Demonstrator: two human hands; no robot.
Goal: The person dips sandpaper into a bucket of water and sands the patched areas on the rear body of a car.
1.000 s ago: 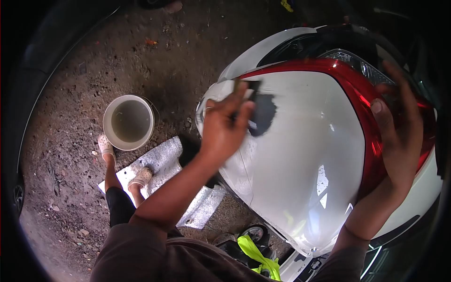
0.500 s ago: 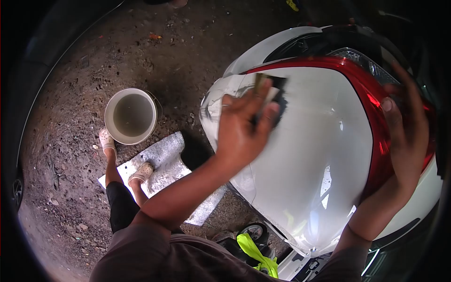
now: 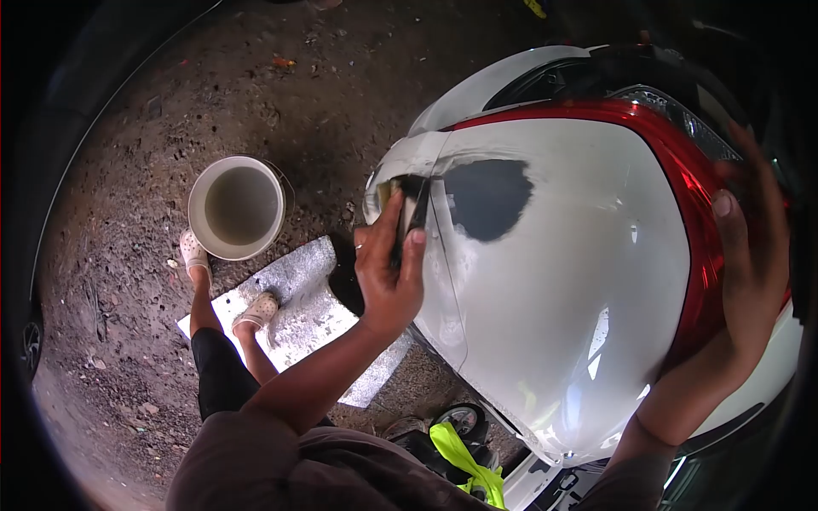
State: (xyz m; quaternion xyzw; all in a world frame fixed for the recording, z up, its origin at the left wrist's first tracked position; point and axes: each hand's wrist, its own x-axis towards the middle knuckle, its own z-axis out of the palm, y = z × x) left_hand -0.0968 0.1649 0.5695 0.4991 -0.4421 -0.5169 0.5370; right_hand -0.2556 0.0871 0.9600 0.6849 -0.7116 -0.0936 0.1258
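Observation:
My left hand (image 3: 390,277) grips a sanding block (image 3: 411,198), a pale, tan-edged pad with dark sheet around it. The block is pressed to the curved edge of a white car body panel (image 3: 562,281), left of a panel seam. Right of that seam is a dark grey patch (image 3: 492,200) with a smeared pale border. My right hand (image 3: 750,255) rests with fingers apart over the red tail light (image 3: 682,230), holding nothing. Its fingertips are partly lost in shadow.
A white bucket (image 3: 197,204) of murky water stands on the rough dirt ground. My feet in pale clogs (image 3: 257,311) are near a silvery sheet (image 3: 311,264). A bright yellow-green cloth (image 3: 464,460) hangs below the panel. Another dark vehicle (image 3: 51,170) edges the left side.
My left hand has slid the sanding block left and slightly down, off the grey patch, which now shows fully. My right hand stays at the tail light, shifted very slightly.

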